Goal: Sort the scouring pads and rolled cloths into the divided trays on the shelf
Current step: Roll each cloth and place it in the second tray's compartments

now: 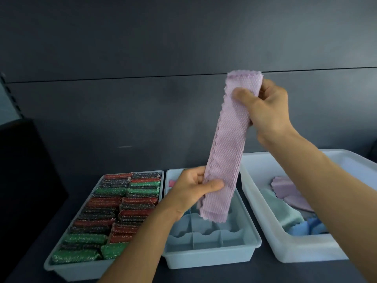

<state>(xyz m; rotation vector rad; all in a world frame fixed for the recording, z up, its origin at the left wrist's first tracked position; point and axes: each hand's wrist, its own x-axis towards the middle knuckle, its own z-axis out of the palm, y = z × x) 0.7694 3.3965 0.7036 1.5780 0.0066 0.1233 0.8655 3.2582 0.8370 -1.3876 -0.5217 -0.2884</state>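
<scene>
A lilac textured cloth, folded into a long strip, hangs upright above the middle tray. My right hand grips its upper end, thumb in front. My left hand pinches its lower part between thumb and fingers. Below it stands a pale blue divided tray; most of its compartments show bare, and a pink rolled cloth lies at its far left corner. The left tray is packed with red, green and dark glittery scouring pads in two rows.
A white bin at the right holds loose cloths: lilac, mint green and blue. All three containers stand on a dark shelf with a dark back panel. A black object stands at the far left.
</scene>
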